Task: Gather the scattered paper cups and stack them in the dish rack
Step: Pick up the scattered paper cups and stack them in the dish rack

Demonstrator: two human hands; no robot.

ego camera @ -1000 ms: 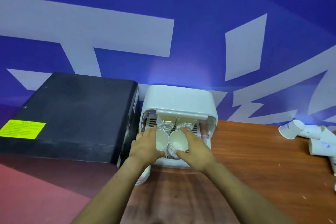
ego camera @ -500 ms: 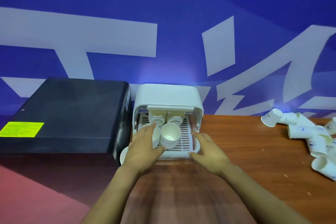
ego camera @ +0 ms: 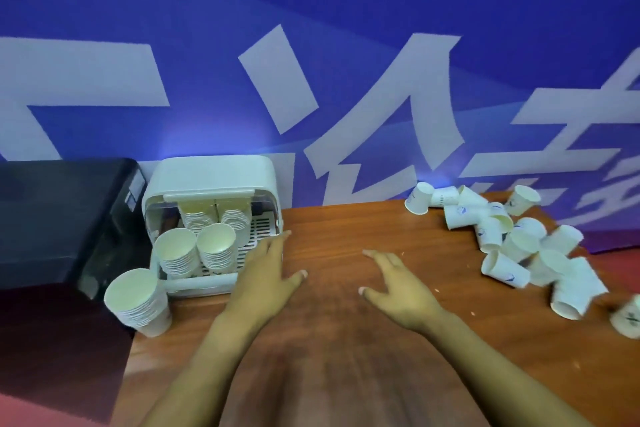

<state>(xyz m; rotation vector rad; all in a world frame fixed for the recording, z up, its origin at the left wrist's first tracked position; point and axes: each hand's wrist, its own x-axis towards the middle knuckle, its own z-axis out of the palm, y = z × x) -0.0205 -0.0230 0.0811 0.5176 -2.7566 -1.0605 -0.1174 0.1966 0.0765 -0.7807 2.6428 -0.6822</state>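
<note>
**Both hands empty over the worktop, cups in two places**

The left hand [ego camera: 266, 282] hovers flat over the wooden worktop [ego camera: 346, 340], just right of the dish rack's near right corner, fingers straight and spread; its grip is fully open and holds nothing. The right hand [ego camera: 398, 288] is near the middle of the worktop, palm down, fingers splayed and pointing far-left; its grip is likewise open and empty. The two hands are apart from each other.

The white dish rack [ego camera: 211, 177] stands at the far left of the worktop, against the blue wall [ego camera: 311, 45] and just beside a black box [ego camera: 62, 218] on its left. Its slatted tray carries four stacks of cups [ego camera: 197, 246]: two at the near side, leaning towards the camera, and two behind them under the hood. A fifth stack [ego camera: 138, 302] stands outside the rack, at its near left corner, tilted.

The loose cups [ego camera: 509, 239] lie in a heap at the far right of the worktop, well apart from the rack and from both hands. Most are on their sides, some touching or overlapping; those at the right edge are blurred.
</note>
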